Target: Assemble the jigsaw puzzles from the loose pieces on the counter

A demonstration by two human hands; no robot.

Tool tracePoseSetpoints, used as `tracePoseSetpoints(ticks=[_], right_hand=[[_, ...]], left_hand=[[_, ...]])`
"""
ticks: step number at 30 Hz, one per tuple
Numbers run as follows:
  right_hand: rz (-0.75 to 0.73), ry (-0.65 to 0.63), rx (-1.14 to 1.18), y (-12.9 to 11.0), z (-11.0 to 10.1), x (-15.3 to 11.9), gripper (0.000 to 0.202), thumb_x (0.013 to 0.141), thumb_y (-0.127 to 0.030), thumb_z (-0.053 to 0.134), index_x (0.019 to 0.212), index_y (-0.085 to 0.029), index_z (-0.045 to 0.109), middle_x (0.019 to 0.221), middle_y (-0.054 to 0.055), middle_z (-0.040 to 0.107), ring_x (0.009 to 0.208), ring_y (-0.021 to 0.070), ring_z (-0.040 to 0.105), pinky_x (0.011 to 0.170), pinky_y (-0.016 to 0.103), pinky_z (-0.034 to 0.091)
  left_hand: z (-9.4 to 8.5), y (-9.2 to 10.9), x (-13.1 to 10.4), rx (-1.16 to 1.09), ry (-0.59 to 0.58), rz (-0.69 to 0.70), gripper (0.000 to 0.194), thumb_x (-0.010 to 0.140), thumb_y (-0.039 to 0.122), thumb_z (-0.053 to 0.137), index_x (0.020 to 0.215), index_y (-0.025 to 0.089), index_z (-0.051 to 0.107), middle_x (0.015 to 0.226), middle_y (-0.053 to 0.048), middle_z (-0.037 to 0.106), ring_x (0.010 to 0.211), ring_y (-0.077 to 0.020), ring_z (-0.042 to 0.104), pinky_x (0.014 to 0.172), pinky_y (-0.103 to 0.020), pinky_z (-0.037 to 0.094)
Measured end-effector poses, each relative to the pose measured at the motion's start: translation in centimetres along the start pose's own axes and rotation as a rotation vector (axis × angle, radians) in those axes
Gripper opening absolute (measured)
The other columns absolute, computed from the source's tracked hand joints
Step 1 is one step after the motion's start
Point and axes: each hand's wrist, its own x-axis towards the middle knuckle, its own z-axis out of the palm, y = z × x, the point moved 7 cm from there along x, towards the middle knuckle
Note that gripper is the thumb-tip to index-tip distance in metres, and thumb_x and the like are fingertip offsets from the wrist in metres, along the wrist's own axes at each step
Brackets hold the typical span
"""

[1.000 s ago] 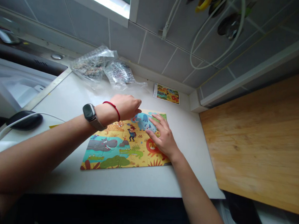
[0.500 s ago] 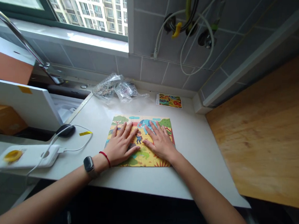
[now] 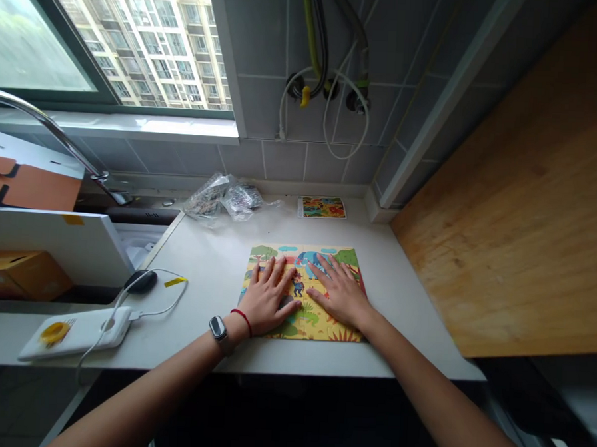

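Observation:
An assembled jigsaw puzzle (image 3: 318, 321) with a cartoon jungle scene lies flat on the white countertop. On it show a blue elephant, a small figure in blue and green trees. My left hand (image 3: 268, 296) rests palm down on the puzzle's left half with its fingers spread. On the right half lies my right hand (image 3: 342, 292), also flat with fingers apart. Neither hand grips anything, and the palms cover parts of the picture. Behind the puzzle is a small printed card (image 3: 322, 207) with a similar jungle picture.
Clear plastic bags (image 3: 227, 198) with small pieces inside lie near the back wall. To the left are a white power strip (image 3: 80, 332) with a yellow tape roll (image 3: 54, 333), a cable and a black rounded object (image 3: 141, 282). A wooden panel (image 3: 509, 214) borders the right side.
The puzzle has slid to the right along the countertop beneath both hands, which moved with it. My view has also shifted and tilted. Both hands stay flat on the puzzle.

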Motion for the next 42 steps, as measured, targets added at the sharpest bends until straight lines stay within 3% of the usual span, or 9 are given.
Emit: tracePoseSetpoints(ticks=[8,15,28,36,42], right_hand=[[0.030,-0.009,-0.012,1.9,-0.7,0.7,0.076,0.104,-0.073,0.038,0.168,-0.032,0.035,0.180,0.004,0.019,0.167,0.0354,0.013,0.134,0.060,0.014],[0.111,0.025,-0.024,1.9,-0.9,0.4,0.080,0.102,-0.078,0.035,0.169,-0.035,0.032,0.181,0.007,0.015,0.167,0.0383,0.008,0.132,0.066,0.010],[0.134,-0.025,-0.015,1.4,-1.4,0.7,0.085,0.100,-0.079,0.031,0.170,-0.031,0.031,0.182,0.008,0.010,0.167,0.0394,0.006,0.132,0.064,0.004],[0.210,-0.299,0.035,1.4,-2.0,1.6,0.102,0.090,-0.085,0.044,0.173,-0.033,0.013,0.181,0.004,-0.011,0.166,0.0377,-0.013,0.130,0.066,-0.001],[0.230,-0.521,0.011,2.4,-2.3,3.4,0.140,0.065,-0.088,0.076,0.172,-0.033,0.004,0.180,0.007,-0.016,0.164,0.0434,-0.015,0.129,0.068,0.002]], left_hand=[[0.0,0.5,2.0,-0.020,0.026,-0.012,0.081,0.104,0.071,0.042,0.169,0.023,0.035,0.179,-0.014,0.019,0.165,-0.0414,0.015,0.132,-0.066,0.010],[-0.1,0.6,1.8,-0.061,0.030,-0.013,0.078,0.104,0.068,0.045,0.168,0.024,0.035,0.179,-0.014,0.018,0.166,-0.0411,0.013,0.132,-0.065,0.010],[-2.0,1.2,1.3,-0.075,0.050,-0.025,0.058,0.107,0.052,0.048,0.159,0.028,0.049,0.173,-0.012,0.037,0.163,-0.0369,0.027,0.133,-0.064,0.015],[-1.9,1.2,1.5,-0.079,0.037,-0.016,0.058,0.107,0.050,0.048,0.159,0.027,0.049,0.174,-0.013,0.036,0.163,-0.0383,0.026,0.133,-0.064,0.018],[-1.6,1.2,1.4,-0.096,0.033,-0.006,0.061,0.106,0.050,0.047,0.162,0.026,0.047,0.176,-0.013,0.030,0.164,-0.0393,0.021,0.133,-0.064,0.013]])
